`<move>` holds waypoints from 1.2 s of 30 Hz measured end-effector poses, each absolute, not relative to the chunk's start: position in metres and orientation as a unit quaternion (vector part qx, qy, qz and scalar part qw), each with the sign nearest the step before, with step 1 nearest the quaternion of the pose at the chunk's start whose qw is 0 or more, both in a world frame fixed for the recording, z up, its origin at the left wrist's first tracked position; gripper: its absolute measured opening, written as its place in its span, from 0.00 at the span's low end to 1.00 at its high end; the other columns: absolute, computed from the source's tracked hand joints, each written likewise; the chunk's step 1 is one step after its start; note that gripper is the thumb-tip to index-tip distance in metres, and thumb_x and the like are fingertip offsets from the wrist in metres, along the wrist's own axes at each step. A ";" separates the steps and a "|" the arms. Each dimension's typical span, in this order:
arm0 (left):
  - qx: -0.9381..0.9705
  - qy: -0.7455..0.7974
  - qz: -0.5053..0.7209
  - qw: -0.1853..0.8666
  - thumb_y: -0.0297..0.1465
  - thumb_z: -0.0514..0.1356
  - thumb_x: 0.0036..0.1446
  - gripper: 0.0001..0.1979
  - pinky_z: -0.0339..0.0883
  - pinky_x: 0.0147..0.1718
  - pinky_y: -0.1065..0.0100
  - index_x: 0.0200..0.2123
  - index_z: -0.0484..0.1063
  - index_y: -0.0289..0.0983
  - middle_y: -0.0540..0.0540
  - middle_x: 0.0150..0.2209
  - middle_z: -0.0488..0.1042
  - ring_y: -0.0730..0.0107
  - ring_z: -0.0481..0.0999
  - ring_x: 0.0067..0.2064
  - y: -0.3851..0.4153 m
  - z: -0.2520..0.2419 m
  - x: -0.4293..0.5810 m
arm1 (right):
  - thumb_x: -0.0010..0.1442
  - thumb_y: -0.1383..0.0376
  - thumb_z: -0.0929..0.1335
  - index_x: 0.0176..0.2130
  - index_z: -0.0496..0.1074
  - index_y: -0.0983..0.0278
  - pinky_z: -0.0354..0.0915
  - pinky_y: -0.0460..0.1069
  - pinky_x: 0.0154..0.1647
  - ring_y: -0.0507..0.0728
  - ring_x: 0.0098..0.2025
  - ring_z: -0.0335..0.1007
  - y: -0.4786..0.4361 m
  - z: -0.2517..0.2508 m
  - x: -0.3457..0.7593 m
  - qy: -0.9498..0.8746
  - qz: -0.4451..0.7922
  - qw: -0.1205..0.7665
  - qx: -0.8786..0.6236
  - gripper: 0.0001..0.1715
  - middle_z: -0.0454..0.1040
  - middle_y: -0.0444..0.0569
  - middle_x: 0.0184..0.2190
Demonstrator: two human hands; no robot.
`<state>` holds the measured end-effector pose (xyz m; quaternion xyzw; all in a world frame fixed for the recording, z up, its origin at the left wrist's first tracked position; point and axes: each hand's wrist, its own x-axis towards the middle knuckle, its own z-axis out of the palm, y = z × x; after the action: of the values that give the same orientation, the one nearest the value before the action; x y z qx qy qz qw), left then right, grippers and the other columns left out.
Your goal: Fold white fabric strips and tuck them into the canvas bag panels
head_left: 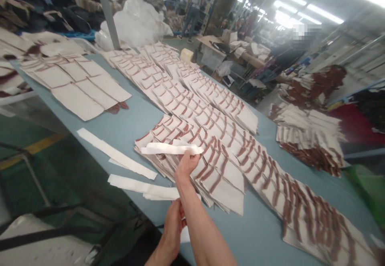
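A small bundle of white fabric strips (168,149) is pinched at its right end in my right hand (188,163), held over fanned stacks of cream panels (225,181) with brown edges. My left hand (173,222) is lower, by the table's near edge, with its fingers curled. A bit of white strip (185,235) shows at those fingers, mostly hidden behind my right forearm. Close to the left hand lies a white strip pile (141,185). Another pile of strips (117,153) lies slanted further left.
Long overlapping rows of cream and brown panels (216,117) run across the blue table (120,127). A panel stack (84,81) sits at the left end. Beyond the table are a folded pile (309,137), a plastic bag (135,21) and a standing person (195,5).
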<state>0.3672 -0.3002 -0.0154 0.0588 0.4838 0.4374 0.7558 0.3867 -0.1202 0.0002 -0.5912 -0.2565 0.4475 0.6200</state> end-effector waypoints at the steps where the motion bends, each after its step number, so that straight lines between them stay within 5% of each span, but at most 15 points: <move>1: 0.053 0.487 0.435 0.755 0.55 0.68 0.51 0.25 0.75 0.45 0.56 0.37 0.76 0.39 0.39 0.40 0.84 0.43 0.80 0.53 -0.302 -0.017 0.367 | 0.55 0.60 0.62 0.42 0.61 0.57 0.76 0.49 0.44 0.57 0.48 0.75 -0.122 -0.004 0.389 -0.238 0.403 0.639 -0.611 0.13 0.74 0.47 0.37; 8: 0.039 0.505 0.428 0.748 0.53 0.70 0.49 0.25 0.75 0.41 0.59 0.38 0.78 0.39 0.44 0.35 0.84 0.49 0.83 0.44 -0.310 -0.016 0.368 | 0.57 0.57 0.66 0.50 0.64 0.60 0.70 0.53 0.56 0.58 0.48 0.74 -0.137 -0.001 0.393 -0.243 0.267 0.657 -0.662 0.22 0.76 0.54 0.49; 17: 0.046 0.517 0.423 0.743 0.51 0.71 0.48 0.22 0.69 0.31 0.66 0.33 0.77 0.37 0.49 0.29 0.80 0.61 0.78 0.33 -0.305 -0.022 0.368 | 0.59 0.58 0.65 0.47 0.63 0.61 0.71 0.57 0.54 0.62 0.45 0.74 -0.152 -0.013 0.409 -0.238 0.190 0.568 -0.764 0.17 0.76 0.55 0.43; 26: 0.065 0.534 0.381 0.752 0.51 0.70 0.49 0.23 0.69 0.32 0.64 0.35 0.78 0.37 0.48 0.30 0.81 0.59 0.78 0.34 -0.316 -0.029 0.366 | 0.55 0.60 0.72 0.58 0.63 0.67 0.57 0.63 0.69 0.72 0.69 0.59 -0.156 0.001 0.421 -0.222 0.163 0.478 -0.834 0.34 0.67 0.72 0.63; 29: 0.068 0.525 0.366 0.765 0.53 0.71 0.45 0.27 0.68 0.29 0.66 0.36 0.79 0.35 0.45 0.31 0.82 0.61 0.77 0.32 -0.314 -0.027 0.365 | 0.58 0.54 0.72 0.56 0.65 0.64 0.63 0.63 0.63 0.71 0.61 0.69 -0.160 0.004 0.435 -0.193 0.208 0.454 -0.845 0.32 0.73 0.66 0.58; 32: 0.067 0.521 0.357 0.772 0.54 0.72 0.41 0.30 0.68 0.27 0.67 0.37 0.79 0.33 0.44 0.32 0.82 0.65 0.76 0.30 -0.310 -0.025 0.366 | 0.58 0.50 0.74 0.45 0.71 0.58 0.70 0.59 0.50 0.68 0.49 0.76 -0.166 -0.001 0.451 -0.171 0.291 0.432 -0.836 0.21 0.79 0.55 0.42; 36: 0.060 0.533 0.347 0.769 0.51 0.74 0.38 0.29 0.67 0.24 0.69 0.36 0.77 0.33 0.46 0.29 0.81 0.68 0.75 0.27 -0.303 -0.022 0.368 | 0.60 0.51 0.74 0.28 0.69 0.57 0.63 0.49 0.26 0.58 0.28 0.72 -0.170 -0.014 0.469 -0.154 0.463 0.435 -0.756 0.18 0.71 0.44 0.21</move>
<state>0.3679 -0.3026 -0.0221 0.0602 0.5334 0.3473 0.7689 0.4685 -0.1702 -0.0140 -0.7565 -0.1542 0.4632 0.4352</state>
